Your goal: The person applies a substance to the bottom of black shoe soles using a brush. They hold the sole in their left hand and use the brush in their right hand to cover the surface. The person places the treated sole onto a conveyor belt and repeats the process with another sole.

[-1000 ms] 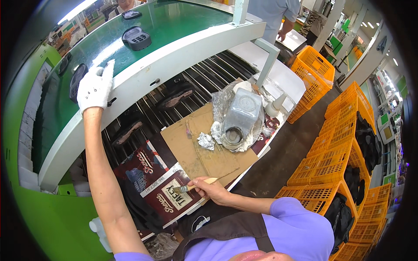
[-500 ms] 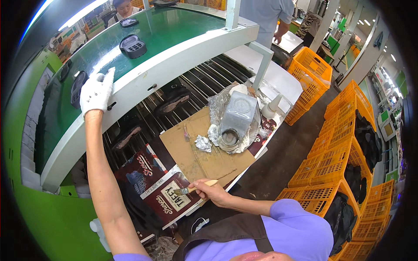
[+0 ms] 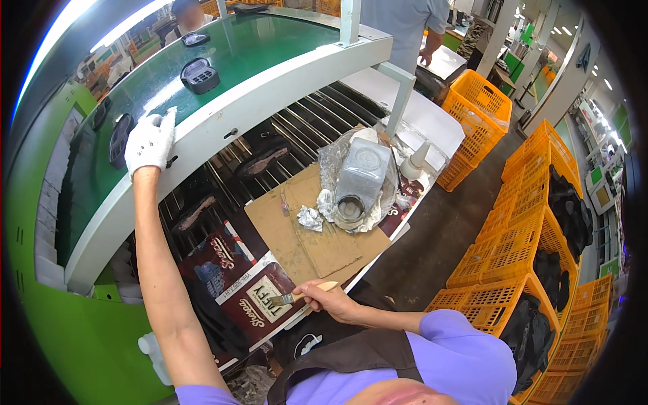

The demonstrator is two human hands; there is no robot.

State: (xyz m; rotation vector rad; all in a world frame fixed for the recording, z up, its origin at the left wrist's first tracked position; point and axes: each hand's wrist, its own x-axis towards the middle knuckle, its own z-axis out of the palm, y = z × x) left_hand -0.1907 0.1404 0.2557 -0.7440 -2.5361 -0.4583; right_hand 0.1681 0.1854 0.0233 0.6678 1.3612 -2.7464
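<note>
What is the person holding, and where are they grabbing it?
The right hand holds a small brush by its wooden handle. The gloved left hand rests on the conveyor's edge.

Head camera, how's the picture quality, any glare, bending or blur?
Head view: strong fisheye, the conveyor rail bows and the corners go black; white glare along the top left rim and a sheen on the green belt; the left hand, right hand and brush are sharp; far crates look softer.

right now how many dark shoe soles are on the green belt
4 that I can make out: one nearest the gloved left hand at, one smaller at, mid-belt, far end. More may be hidden.
</note>
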